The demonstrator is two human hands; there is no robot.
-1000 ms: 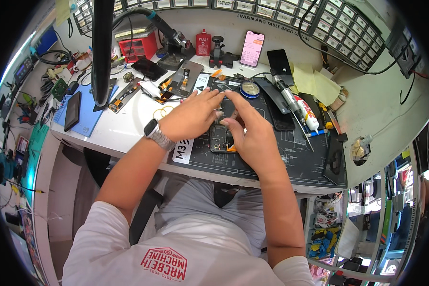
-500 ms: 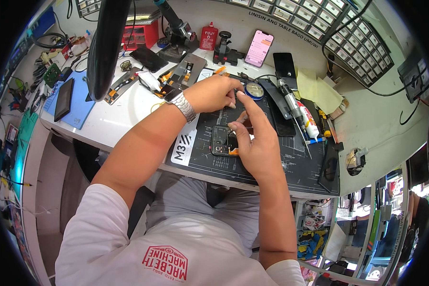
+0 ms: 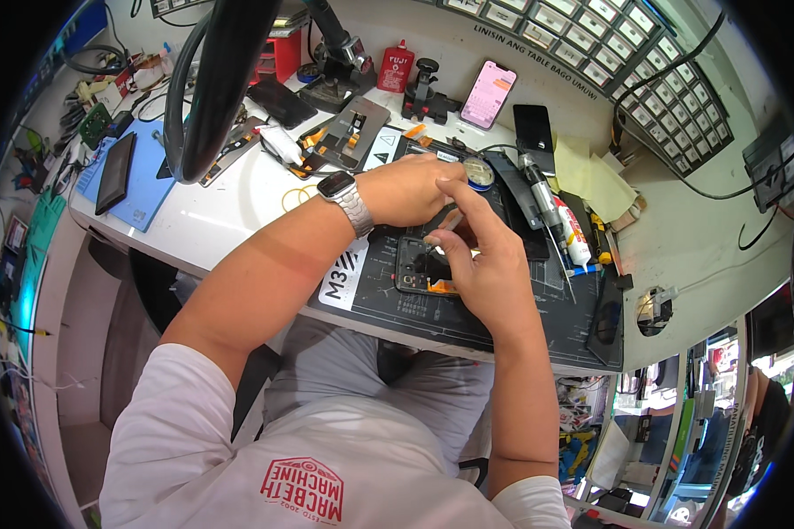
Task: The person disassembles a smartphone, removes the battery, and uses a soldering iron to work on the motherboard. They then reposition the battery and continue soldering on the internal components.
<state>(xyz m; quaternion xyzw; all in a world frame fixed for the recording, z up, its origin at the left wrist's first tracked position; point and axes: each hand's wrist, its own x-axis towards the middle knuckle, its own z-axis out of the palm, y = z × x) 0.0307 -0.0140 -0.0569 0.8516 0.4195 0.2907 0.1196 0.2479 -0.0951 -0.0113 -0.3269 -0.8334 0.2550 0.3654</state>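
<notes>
On the dark work mat (image 3: 415, 309) lies an opened phone (image 3: 412, 269), a dark frame with an orange flex cable (image 3: 441, 286) at its near edge. My right hand (image 3: 485, 264) is over the phone's right side, thumb and fingers curled together in a pinch. Whatever sits between those fingertips is too small to make out. My left hand (image 3: 406, 189), wearing a metal-banded watch (image 3: 355, 210) on the wrist, is bent just beyond the phone. Its fingers are hidden behind my right hand, so their grip does not show.
A lit phone (image 3: 488, 95) leans against the wall behind a round tin (image 3: 477, 174). Right of my hands lie a pen-like tool (image 3: 543, 194) and a white-and-red tube (image 3: 576, 240). Phone parts (image 3: 348, 137) lie back left. A black lamp arm (image 3: 225, 88) hangs at upper left.
My left hand has shifted down and right, its fingertips passing behind my right hand. More of the opened phone's inside now shows. The whole view has turned slightly.
</notes>
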